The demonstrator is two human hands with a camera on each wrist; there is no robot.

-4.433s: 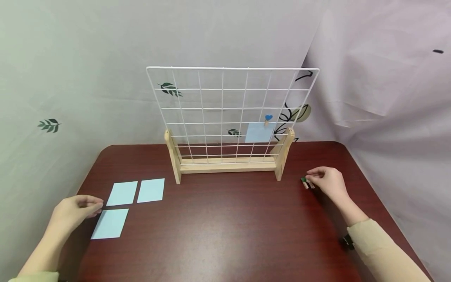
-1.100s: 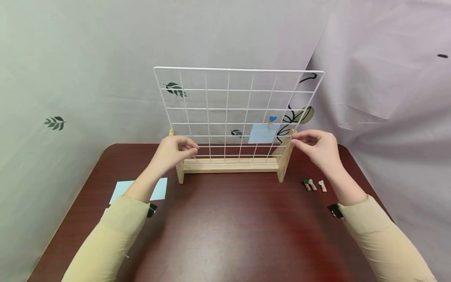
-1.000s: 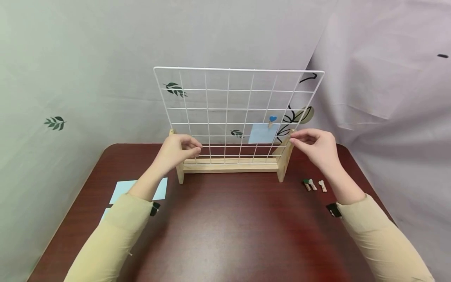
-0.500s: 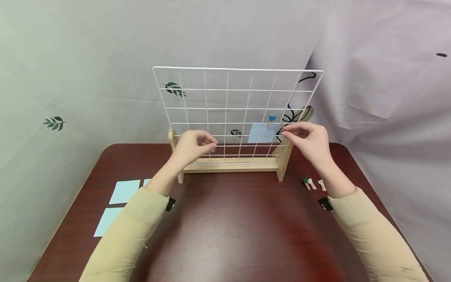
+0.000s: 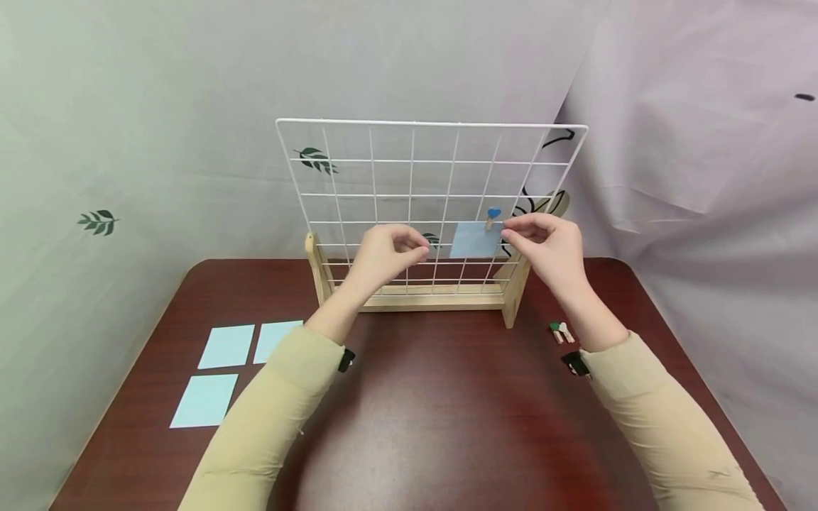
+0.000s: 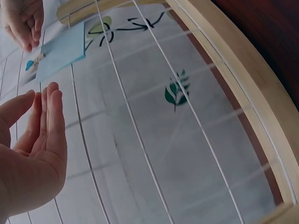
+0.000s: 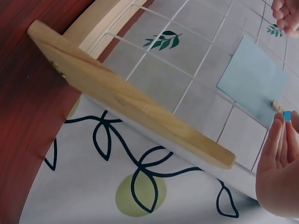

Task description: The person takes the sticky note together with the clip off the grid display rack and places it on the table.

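Observation:
On the white wire grid (image 5: 390, 162), a light-blue paper square (image 5: 471, 241) hangs by a small wooden clothespin with a blue heart (image 5: 493, 214). My right hand (image 5: 549, 248) is just right of the paper, fingertips near the clothespin but holding nothing; in the right wrist view the fingers (image 7: 275, 147) overlap its heart. My left hand (image 5: 386, 257) hovers in front of the grid, left of the paper, thumb and fingers loosely bent with nothing between them. The left wrist view shows the same paper (image 6: 63, 49) beyond the left hand's fingertips.
The grid stands in a wooden base (image 5: 422, 301) at the back of the dark red table (image 5: 409, 411). Several light-blue paper squares (image 5: 204, 401) lie at left, one partly behind my left sleeve. Heart-topped clothespins (image 5: 562, 332) lie at right beside my right wrist.
Both hands have left the table items and risen to the grid. Over the last second the left hand moved right and the right hand moved left toward the hanging paper, which stays put.

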